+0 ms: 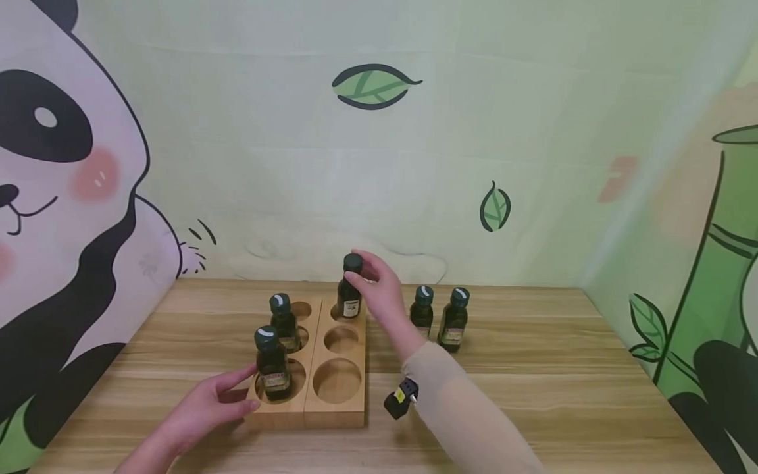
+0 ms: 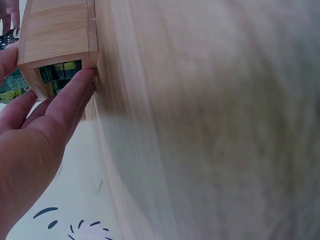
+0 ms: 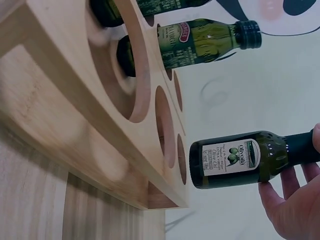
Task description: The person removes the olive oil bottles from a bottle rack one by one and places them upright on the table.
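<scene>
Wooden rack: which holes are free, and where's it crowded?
Free: right column's middle hole and near hole of the wooden rack. Crowded: left column, with two bottles and the left hand. The right hand holds a bottle over the far-right hole.

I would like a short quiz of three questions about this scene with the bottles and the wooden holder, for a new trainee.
1. True or false: the right hand holds a bottle by its cap, over the far hole of the wooden holder.
2. How many bottles stand on the table outside the holder, to its right?
3. What does the left hand do? A: lifts a bottle. B: rests against the holder's near left corner. C: lies flat, far from the holder.

Key: 1 true; 2 two; 3 B.
</scene>
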`<state>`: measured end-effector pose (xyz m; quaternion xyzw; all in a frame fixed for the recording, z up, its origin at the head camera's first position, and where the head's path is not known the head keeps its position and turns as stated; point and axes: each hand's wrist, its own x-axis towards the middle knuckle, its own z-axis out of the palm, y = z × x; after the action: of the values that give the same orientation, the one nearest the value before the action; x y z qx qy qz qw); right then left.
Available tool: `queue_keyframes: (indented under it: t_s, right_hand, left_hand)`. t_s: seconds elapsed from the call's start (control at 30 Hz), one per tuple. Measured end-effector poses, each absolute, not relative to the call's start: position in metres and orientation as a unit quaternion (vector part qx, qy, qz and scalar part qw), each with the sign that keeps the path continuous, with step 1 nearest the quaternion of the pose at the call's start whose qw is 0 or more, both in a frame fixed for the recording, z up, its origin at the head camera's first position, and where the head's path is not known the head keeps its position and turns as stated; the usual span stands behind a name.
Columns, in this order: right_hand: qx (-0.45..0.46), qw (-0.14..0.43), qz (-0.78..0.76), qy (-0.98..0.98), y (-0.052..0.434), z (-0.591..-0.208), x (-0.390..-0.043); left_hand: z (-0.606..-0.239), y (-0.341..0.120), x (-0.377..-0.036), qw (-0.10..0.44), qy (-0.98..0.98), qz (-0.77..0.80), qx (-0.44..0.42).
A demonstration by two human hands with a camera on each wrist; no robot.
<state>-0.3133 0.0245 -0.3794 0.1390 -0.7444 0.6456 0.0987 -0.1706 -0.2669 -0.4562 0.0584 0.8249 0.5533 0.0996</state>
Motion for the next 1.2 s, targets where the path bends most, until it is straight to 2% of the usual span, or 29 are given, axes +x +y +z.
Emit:
queue_keyframes:
  t_s: [0.67,1.2]
  right_hand:
    - [0.183,0.11,0.642,-0.736,0.057,-0.374,-0.281]
    - [0.156,0.098,0.634,-0.751,0.087,-0.381,-0.256]
  left_hand:
    - [-0.457,-0.268,-0.172,0.099,0.821,0.557,0.078]
    - [-0.458,-0.268,-0.171,0.099,0.818,0.561,0.082]
